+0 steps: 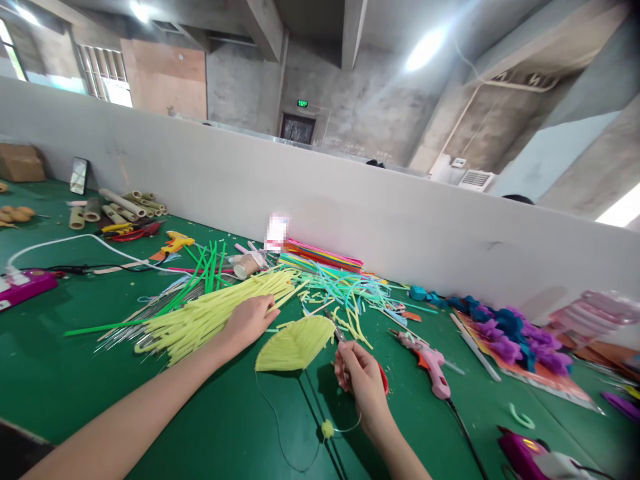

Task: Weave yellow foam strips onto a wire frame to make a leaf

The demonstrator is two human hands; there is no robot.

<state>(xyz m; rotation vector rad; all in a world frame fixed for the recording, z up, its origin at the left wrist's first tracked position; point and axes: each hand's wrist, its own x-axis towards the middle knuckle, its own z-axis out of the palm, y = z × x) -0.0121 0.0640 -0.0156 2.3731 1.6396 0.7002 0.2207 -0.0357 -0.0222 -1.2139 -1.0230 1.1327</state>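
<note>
My left hand [253, 317] lies on a pile of pale yellow pipe cleaners [200, 319], its fingers curled down and closed on some at the pile's right end. My right hand [361, 377] is closed around red-handled scissors [384, 380], whose grey blades point away from me. The tips lie close by the right end of a yellow leaf shape [295, 345] made of pipe cleaners side by side. Whether they touch it I cannot tell. Nearer to me sits a small yellow fuzzy ball [327, 429], with a thin pale wire curving around it.
Green, blue and yellow pipe cleaner pieces [345, 283] lie scattered beyond my hands. A pink glue gun [430, 363] is at right, near purple and blue fuzzy pieces [520, 333]. Leftward are a yellow glue gun [177, 243], pliers [133, 230] and bamboo tubes [125, 205]. A white partition [400, 220] stands behind.
</note>
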